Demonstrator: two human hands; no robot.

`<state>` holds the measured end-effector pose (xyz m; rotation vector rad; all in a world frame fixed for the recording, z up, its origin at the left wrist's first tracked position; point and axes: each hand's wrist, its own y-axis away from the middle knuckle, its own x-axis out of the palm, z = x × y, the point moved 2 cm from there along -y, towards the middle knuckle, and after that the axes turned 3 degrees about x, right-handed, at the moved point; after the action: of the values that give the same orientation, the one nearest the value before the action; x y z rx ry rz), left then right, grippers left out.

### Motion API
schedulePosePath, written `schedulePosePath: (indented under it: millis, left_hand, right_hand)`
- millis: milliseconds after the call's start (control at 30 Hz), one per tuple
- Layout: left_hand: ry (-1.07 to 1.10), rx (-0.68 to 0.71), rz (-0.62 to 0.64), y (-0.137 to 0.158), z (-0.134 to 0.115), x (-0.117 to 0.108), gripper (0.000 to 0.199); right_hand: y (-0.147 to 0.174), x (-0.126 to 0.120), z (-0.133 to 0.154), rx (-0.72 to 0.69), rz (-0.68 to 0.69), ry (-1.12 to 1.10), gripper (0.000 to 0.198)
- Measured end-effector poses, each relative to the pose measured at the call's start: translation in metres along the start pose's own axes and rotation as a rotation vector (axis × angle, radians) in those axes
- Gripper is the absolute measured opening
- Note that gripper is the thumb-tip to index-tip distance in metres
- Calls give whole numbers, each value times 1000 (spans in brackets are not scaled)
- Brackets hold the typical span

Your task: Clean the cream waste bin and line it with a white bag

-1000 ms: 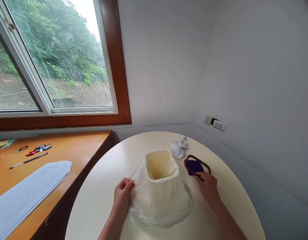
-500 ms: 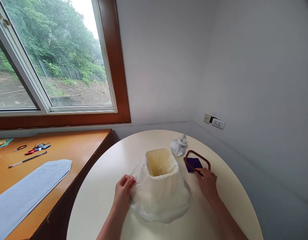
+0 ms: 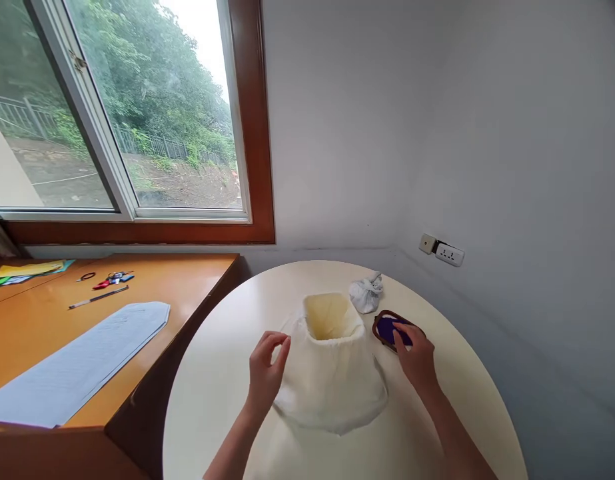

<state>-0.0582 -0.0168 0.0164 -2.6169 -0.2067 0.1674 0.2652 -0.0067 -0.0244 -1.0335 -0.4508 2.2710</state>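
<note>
A small bin (image 3: 331, 315) with a cream inside stands on the round table, its mouth wrapped by a translucent white plastic bag (image 3: 332, 387) that hangs loosely around it. At the bag's left side, the thumb and index finger of my left hand (image 3: 266, 370) meet in a pinch against the thin film. To the right, a brown rounded rectangular ring (image 3: 378, 328) lies around a dark purple piece (image 3: 387, 329). Over these, my right hand (image 3: 418, 357) has thumb and index finger apart; it covers the ring's near right part.
A knotted white bag (image 3: 366, 295) sits behind the ring on the cream table (image 3: 212, 360). On the orange desk (image 3: 197, 280) at left are papers (image 3: 97, 353), a pen (image 3: 98, 297), keys (image 3: 118, 277) and a black loop (image 3: 86, 276). Wall sockets (image 3: 450, 254) are at right.
The brown ring was tilted up in my right hand; now it lies lower around the purple piece, and the fingers have parted. My left hand has risen slightly along the bag. The view has shifted left.
</note>
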Motion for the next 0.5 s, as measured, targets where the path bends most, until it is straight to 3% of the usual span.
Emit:
schedulePosePath:
  millis: [133,300,400,500]
  left_hand:
    - [-238,267,146,3,-30,8,31]
    - [-413,406,308,3,-34,20,41]
    - [-430,458,315,4,-29,22,37]
    - [-446,486,309,6,-27,23,34]
  right_hand:
    - [-20,-13,72,-161,79,-177,31]
    - [-42,1,162,-508,417,-200,45]
    - [-48,26,185,-685,687,-73,57]
    - [-53,48,186,-709,832,122,60]
